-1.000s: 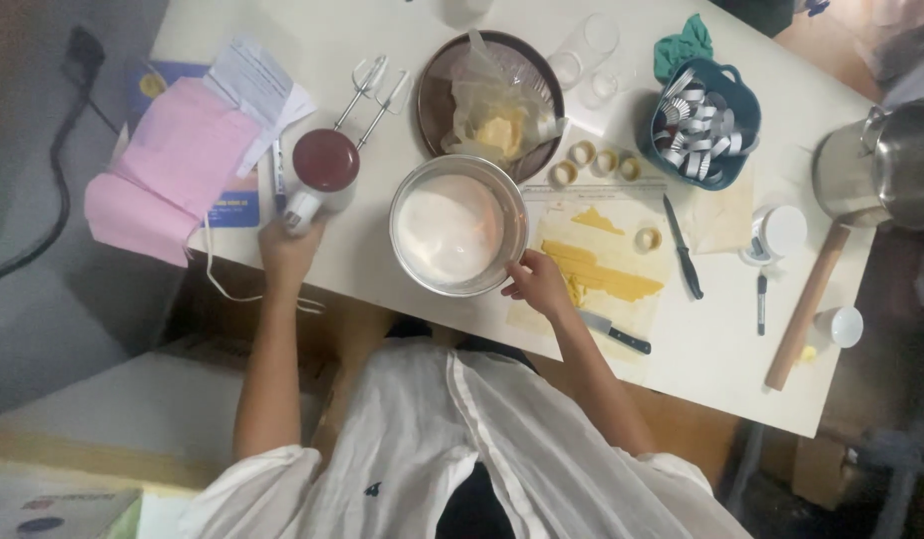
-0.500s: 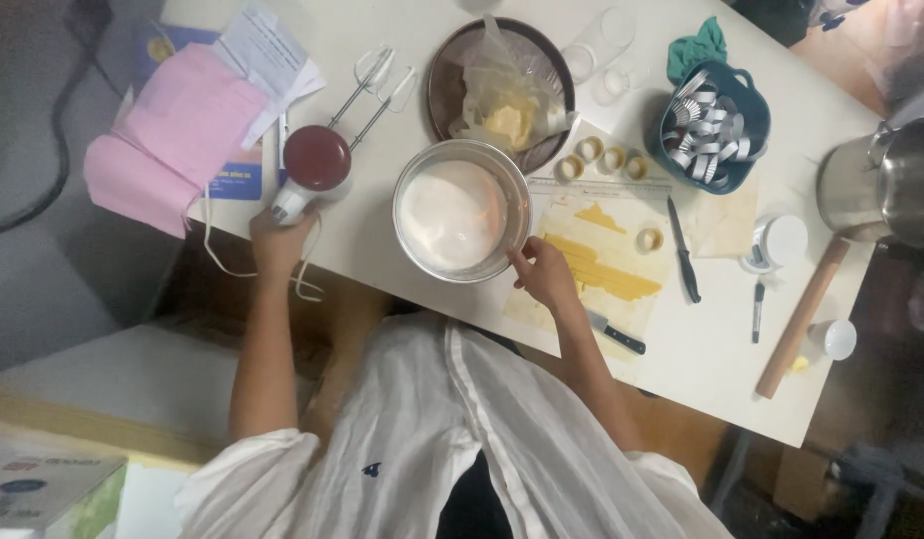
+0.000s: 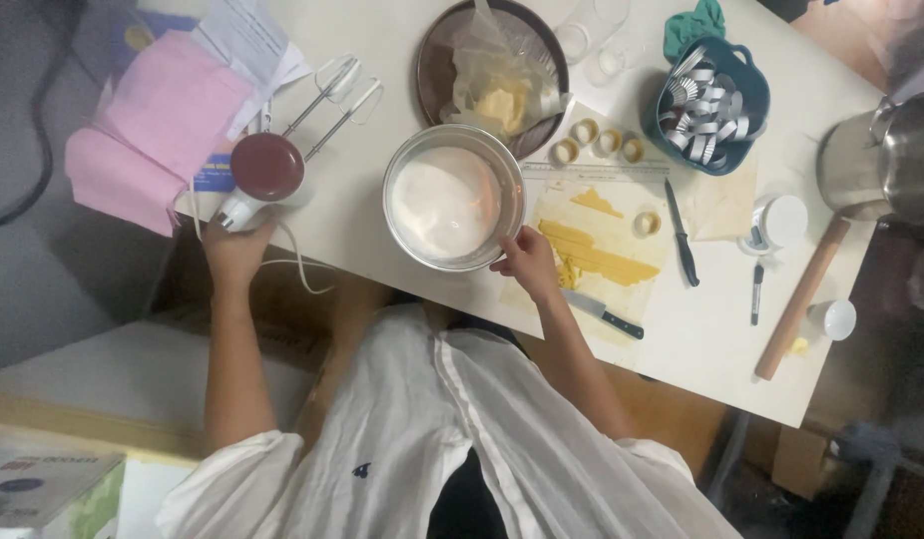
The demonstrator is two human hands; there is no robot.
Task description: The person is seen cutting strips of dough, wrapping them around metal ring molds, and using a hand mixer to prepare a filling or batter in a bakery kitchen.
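While a white desk crowded with baking things fills the view above a dim floor, the left hand has its fingers closed around the white grip of a hand mixer lying at the desk's near edge. The right hand pinches the rim of a steel bowl of pale batter just beside it. Farther back, a blue basket holds metal cutters.

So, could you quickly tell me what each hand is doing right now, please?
Left hand: closed on the handle of the hand mixer.
Right hand: gripping the rim of the metal bowl.
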